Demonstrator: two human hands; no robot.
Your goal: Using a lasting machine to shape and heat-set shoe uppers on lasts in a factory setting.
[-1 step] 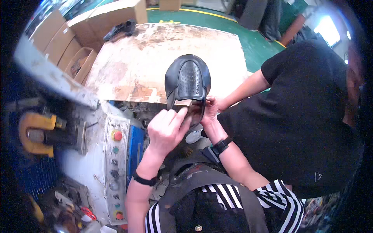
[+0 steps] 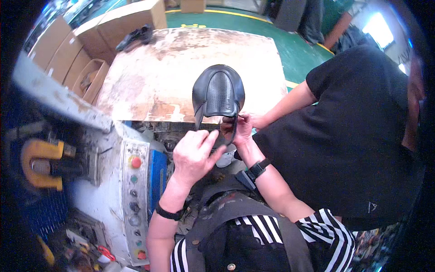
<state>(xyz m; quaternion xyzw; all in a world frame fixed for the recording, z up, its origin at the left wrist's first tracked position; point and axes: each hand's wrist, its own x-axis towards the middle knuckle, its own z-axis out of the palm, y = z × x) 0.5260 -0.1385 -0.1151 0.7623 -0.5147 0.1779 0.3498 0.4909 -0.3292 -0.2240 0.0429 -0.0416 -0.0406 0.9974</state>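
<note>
A black leather slip-on shoe [image 2: 220,93] with a perforated panel on its upper points toe-away from me, above the near edge of the table. My right hand [image 2: 242,129] grips the right side of its opening near the heel. At the left rear edge, my left hand [image 2: 195,152] is closed, its fingers curled against the shoe and its thumb pointing right; its fingertips are partly hidden. Part of the shoe's heel end is screened by my hands. A co-worker's forearm [image 2: 290,105] comes in from the right, ending behind my right hand.
Beyond the shoe lies a worn wooden tabletop [image 2: 167,68] with dark shoes [image 2: 135,38] at its far left corner. Cardboard boxes [image 2: 97,38] stand behind. On the left is a machine with a button panel [image 2: 134,199] and a yellow clamp-shaped part [image 2: 34,163]. A co-worker in black [image 2: 344,136] fills the right.
My left hand's fingers have drawn back from the shoe's opening and curled, with the thumb now apart from them. The shoe and my right hand stay almost in place.
</note>
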